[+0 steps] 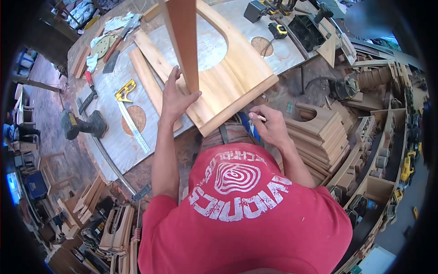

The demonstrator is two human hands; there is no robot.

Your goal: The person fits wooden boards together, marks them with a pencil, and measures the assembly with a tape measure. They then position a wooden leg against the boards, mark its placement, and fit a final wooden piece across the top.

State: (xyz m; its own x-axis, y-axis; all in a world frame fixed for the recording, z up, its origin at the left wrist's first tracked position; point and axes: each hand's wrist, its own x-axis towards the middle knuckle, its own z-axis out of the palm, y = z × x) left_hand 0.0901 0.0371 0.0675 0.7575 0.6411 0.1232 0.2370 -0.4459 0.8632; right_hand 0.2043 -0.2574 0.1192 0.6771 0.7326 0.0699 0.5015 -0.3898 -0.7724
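Observation:
My left hand (175,101) is closed round the lower end of a long wooden strip (181,41), its thumb on one side and its fingers on the other. The strip stands upright and rises out of the top of the view. Under it lies a pale wooden panel (237,66) with a large rounded cutout, a thicker rail along its near edge. Close to my body, off the panel's near edge, my right hand (270,125) pinches a short pencil (260,118); most of its length is hidden by the fingers.
On the metal-topped table (159,132) lie a yellow-handled square (125,98), loose boards (148,82), a clamp (89,93) and a tape measure (277,31). A drill (82,124) sits at the left edge. Stacked cut panels (315,137) stand at right, near a shelf (376,189).

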